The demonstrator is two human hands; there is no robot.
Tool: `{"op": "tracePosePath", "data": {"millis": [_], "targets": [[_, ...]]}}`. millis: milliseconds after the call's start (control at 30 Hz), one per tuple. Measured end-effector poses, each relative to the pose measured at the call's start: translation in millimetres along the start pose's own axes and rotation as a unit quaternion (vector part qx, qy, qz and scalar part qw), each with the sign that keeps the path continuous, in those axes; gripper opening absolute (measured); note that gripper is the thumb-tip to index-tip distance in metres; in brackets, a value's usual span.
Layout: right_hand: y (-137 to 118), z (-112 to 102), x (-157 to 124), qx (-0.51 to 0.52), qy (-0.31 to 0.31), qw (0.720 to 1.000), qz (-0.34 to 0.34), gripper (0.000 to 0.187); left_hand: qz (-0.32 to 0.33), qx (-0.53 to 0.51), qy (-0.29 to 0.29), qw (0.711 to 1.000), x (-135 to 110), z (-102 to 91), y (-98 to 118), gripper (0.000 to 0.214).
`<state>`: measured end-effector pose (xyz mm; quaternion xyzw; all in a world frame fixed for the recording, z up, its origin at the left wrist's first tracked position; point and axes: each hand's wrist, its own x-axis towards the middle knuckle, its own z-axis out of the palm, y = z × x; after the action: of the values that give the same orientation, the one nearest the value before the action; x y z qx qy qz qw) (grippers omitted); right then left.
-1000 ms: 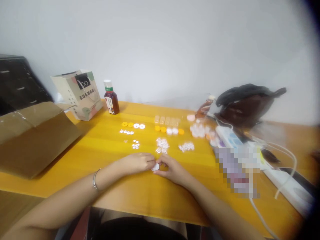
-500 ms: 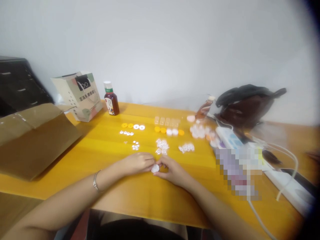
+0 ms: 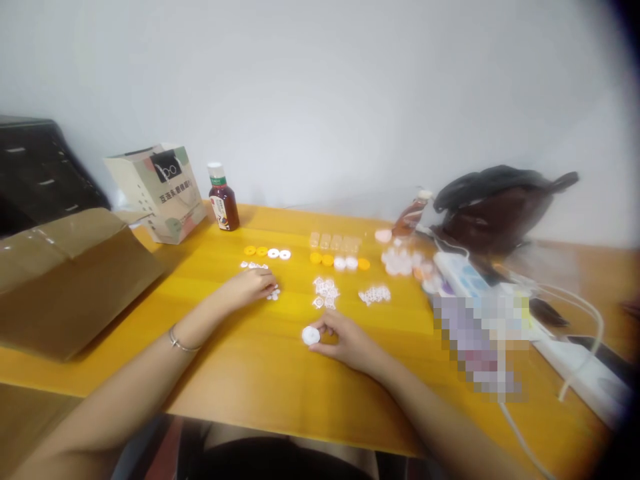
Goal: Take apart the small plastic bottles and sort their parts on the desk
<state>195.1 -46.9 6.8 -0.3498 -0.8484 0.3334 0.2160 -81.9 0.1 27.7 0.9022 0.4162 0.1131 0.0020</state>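
Pinching white disc (image 3: pixel 310 335), right hand (image 3: pixel 345 338) — bare table (image 3: pixel 270 390) to near edge, left hand (image 3: pixel 247 289) at small white pieces (image 3: pixel 275 294) — grip unclear.

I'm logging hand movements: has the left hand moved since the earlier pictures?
Yes: judged against the dark red bottle, the left hand has moved leftward and forward, away from the white disc to the small white pieces.

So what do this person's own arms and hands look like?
The left hand and right hand wear no gloves, and no sleeves show. A thin, silvery bracelet is worn on the left, with a small detail too blurred to make out. Nothing is seen worn on the right.
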Motion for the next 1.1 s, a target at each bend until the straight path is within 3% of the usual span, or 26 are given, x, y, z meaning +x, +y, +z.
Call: {"op": "tracePosePath", "data": {"millis": [233,467,667,867,1100], "targets": [[-4.5,-2.1,0.1,0.008,0.001,1.0,0.002,0.019,0.009,-0.01,-0.007,1.0,0.7,3.6,1.8,0.02],[-5.8,-3.4,-0.2,0.008,0.001,1.0,0.001,0.02,0.014,-0.062,0.043,0.997,-0.6,-1.4,4.3,0.02],[-2.5,-2.7,0.0,0.012,0.002,1.0,-0.006,0.021,0.038,-0.138,0.081,0.986,-1.4,-0.7,35.7,0.019],[0.1,-1.9,0.5,0.004,-0.002,1.0,-0.015,0.017,0.154,-0.261,0.018,0.953,3.0,19.3,80.9,0.019],[0.2,-1.6,1.1,-0.002,-0.003,1.0,-0.014,0.017,0.145,-0.304,-0.002,0.942,4.3,26.6,77.3,0.017]]}}
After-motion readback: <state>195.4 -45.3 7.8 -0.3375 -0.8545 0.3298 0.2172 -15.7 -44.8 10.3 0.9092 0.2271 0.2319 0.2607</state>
